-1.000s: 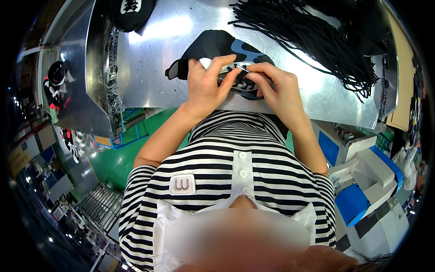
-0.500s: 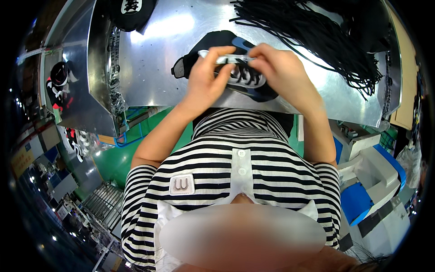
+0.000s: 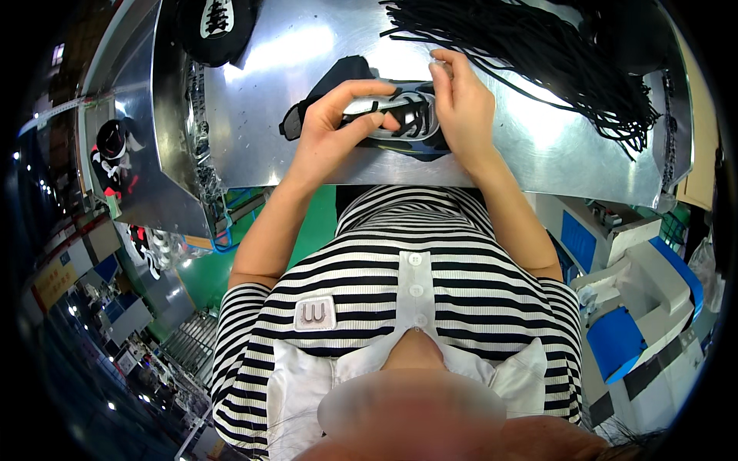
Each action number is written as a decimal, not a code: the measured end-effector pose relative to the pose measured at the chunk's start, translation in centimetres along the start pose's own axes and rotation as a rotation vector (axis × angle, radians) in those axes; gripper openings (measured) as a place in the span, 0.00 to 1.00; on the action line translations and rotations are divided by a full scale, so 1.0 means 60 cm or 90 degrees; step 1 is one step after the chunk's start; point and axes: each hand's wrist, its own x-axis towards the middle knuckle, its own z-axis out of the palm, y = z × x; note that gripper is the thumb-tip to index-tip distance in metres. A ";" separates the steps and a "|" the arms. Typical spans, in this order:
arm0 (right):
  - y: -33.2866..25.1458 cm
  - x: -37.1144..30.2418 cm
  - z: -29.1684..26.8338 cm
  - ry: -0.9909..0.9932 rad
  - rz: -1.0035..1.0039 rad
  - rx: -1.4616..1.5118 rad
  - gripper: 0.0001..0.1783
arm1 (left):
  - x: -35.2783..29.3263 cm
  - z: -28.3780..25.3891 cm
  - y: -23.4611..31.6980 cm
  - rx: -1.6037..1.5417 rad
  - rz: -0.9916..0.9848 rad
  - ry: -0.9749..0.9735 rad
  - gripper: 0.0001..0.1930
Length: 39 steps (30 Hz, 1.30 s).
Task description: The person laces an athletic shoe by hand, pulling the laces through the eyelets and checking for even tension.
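A black shoe upper with blue-grey panels and a pale, black-laced opening lies on the metal table, its narrow end to the left. My left hand is closed on it at the lacing, with thumb and forefinger on either side of the pale strip. Beside the upper's right end is my right hand. Its thumb and forefinger are pinched together above the upper, and what lies between them is too small to make out. The two hands cover parts of the upper and its lacing.
A bundle of black laces spreads across the table's far right. Another black upper with white lacing lies at the far left. The metal table has raised side walls. A grey-and-blue machine stands at the lower right.
My right hand has moved up and away from my left, letting go of the pale strip both hands held. The upper has turned slightly, and my left hand now presses lower on the lacing.
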 end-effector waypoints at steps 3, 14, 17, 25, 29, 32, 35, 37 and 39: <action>0.003 0.006 -0.008 0.009 0.025 0.145 0.11 | 0.005 0.005 0.006 0.033 -0.002 0.010 0.17; -0.024 0.018 -0.029 -0.184 -0.322 -0.071 0.17 | 0.029 -0.003 -0.005 0.005 -0.015 0.025 0.21; -0.023 0.022 -0.019 -0.150 -0.347 -0.085 0.16 | 0.031 -0.007 -0.012 0.032 -0.019 0.024 0.21; 0.000 0.033 -0.003 -0.162 -0.374 -0.068 0.14 | 0.030 -0.014 -0.025 0.016 -0.023 0.066 0.18; -0.001 0.025 0.007 -0.164 -0.332 -0.051 0.13 | 0.020 -0.003 -0.032 0.163 -0.002 0.155 0.19; -0.004 0.022 0.008 -0.155 -0.312 -0.026 0.14 | 0.018 -0.003 -0.030 0.006 -0.007 0.180 0.22; -0.003 0.019 0.011 -0.139 -0.330 -0.044 0.15 | 0.017 -0.003 -0.025 -0.040 -0.012 0.197 0.22; -0.008 0.021 0.010 -0.126 -0.371 -0.077 0.15 | 0.017 -0.006 -0.028 -0.032 -0.007 0.192 0.21; -0.010 0.023 0.011 -0.114 -0.398 -0.092 0.16 | 0.017 -0.005 -0.026 -0.053 -0.030 0.185 0.20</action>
